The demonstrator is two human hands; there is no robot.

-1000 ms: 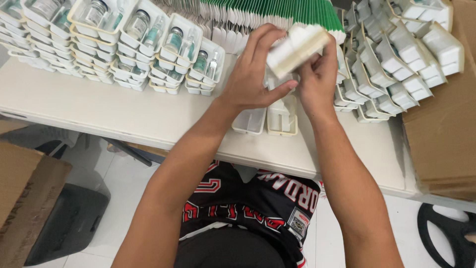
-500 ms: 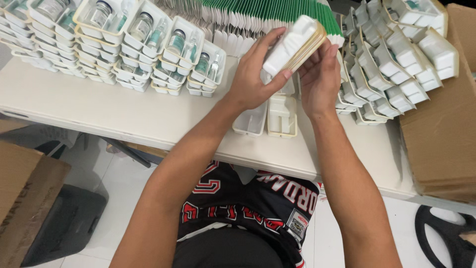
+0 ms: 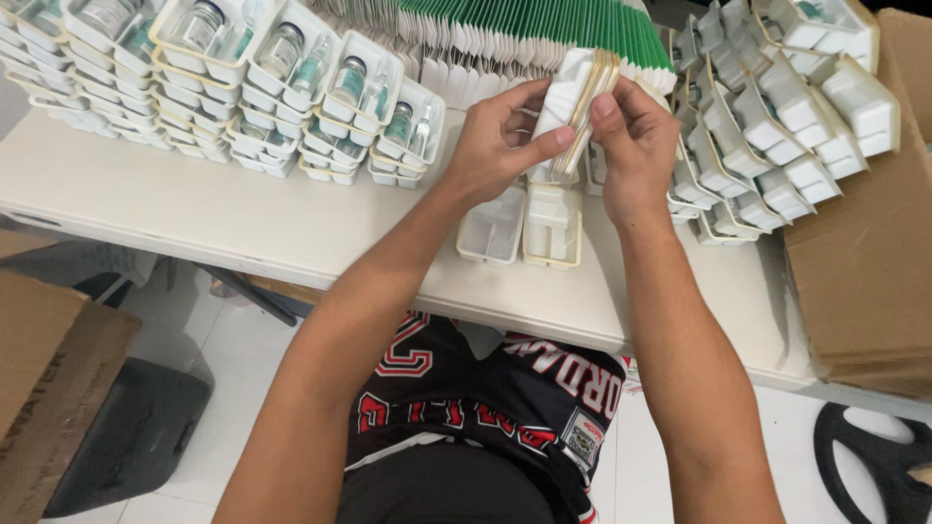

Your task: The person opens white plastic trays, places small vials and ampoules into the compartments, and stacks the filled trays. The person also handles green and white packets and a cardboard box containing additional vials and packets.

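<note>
The fingers [image 3: 529, 146] of the left hand [image 3: 495, 146] are closed around a stack of white plastic trays [image 3: 573, 107], thumb laid across its front face and the remaining fingers wrapped behind. The right hand [image 3: 631, 146] pinches the same stack from the other side, thumb tip pressed on the upper edge, fingers curled at the rear.

The stack is held upright, edge-on to the camera, above the worktop [image 3: 243, 223] and in front of a row of green-edged cartons [image 3: 524, 24]. Compared with half a second ago, the stack has turned from a tilted position to near vertical, and its thin layered edges now face the viewer. In judgement, this exposes the edges for separating a single tray.

Directly below the hands, two empty trays [image 3: 524, 228] lie side by side on the worktop. To the left stand stacked trays loaded with glass vials [image 3: 291, 58]. To the right, empty trays lie overturned in overlapping rows [image 3: 767, 136], beside flat brown cardboard [image 3: 864, 262].
</note>
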